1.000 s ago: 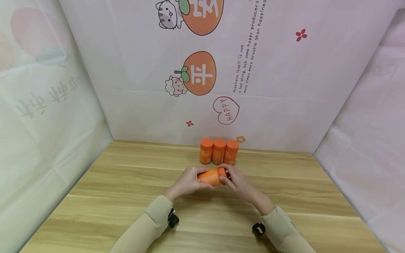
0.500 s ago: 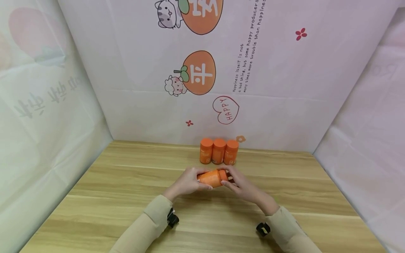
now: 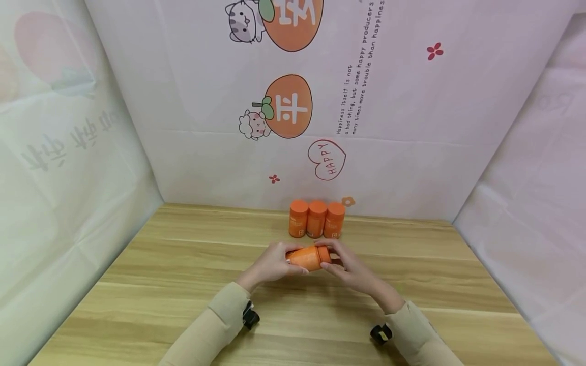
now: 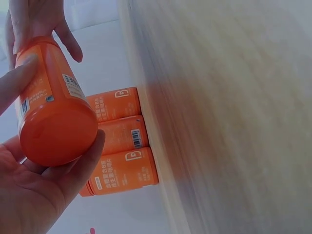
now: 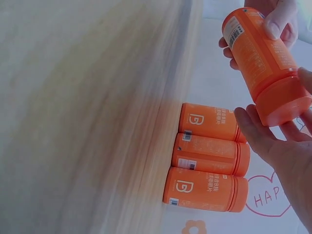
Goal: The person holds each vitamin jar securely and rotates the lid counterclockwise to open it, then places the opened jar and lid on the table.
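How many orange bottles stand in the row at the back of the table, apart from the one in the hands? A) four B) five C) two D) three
D: three upright orange bottles stand side by side at the wall, behind the bottle held between both hands.

Head view high, facing wall; wrist views close, sideways; all share three bottles (image 3: pixel 316 219)

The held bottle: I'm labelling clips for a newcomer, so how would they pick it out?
On the wooden table, three orange bottles stand upright in a row at the back wall. Just before them, the left hand and right hand hold a fourth bottle, the only one tipped sideways.
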A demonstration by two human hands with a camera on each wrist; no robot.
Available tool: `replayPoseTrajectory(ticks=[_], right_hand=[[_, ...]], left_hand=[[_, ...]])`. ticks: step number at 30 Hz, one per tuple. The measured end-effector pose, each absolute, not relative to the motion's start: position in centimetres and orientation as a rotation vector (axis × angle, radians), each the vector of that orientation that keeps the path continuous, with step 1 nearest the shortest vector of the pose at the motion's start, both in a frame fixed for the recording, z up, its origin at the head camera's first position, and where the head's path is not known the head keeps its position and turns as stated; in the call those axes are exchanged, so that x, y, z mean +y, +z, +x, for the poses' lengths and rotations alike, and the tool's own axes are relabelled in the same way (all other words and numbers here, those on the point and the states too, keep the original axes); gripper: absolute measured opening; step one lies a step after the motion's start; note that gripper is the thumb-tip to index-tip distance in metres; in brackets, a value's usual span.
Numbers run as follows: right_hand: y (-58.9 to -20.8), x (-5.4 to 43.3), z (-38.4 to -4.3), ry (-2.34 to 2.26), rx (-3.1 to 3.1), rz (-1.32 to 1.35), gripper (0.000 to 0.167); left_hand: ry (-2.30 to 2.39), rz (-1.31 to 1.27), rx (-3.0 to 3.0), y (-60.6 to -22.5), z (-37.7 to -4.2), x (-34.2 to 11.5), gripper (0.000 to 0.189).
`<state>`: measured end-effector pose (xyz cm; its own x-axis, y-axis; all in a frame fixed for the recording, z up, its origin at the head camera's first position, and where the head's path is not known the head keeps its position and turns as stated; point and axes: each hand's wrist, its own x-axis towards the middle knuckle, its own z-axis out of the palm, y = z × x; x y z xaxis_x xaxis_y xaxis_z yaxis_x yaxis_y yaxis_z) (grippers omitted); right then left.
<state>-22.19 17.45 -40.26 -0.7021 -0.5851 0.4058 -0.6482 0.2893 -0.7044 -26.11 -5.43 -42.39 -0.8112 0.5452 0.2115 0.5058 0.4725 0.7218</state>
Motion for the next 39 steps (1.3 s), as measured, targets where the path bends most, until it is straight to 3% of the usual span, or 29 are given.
replayPoseTrajectory(ticks=[9,31,39], right_hand=[[-42.3,18.1,-23.6,1.487,-2.574,0.93,0.036],[-41.3,17.9,-24.2,1.552,-2.771,0.58,0.038],[-41.8,18.2,-24.5,1.608,-2.759,0.582,0.037]], left_hand=[[1.255,0.928,2.662,-42.6,-25.9,-5.2,0.056],[1.242,0.868,2.797,-42.5,-25.7,-4.4,0.057],[1.235,0.871,2.824,-42.4,-25.7,-4.5,0.057]])
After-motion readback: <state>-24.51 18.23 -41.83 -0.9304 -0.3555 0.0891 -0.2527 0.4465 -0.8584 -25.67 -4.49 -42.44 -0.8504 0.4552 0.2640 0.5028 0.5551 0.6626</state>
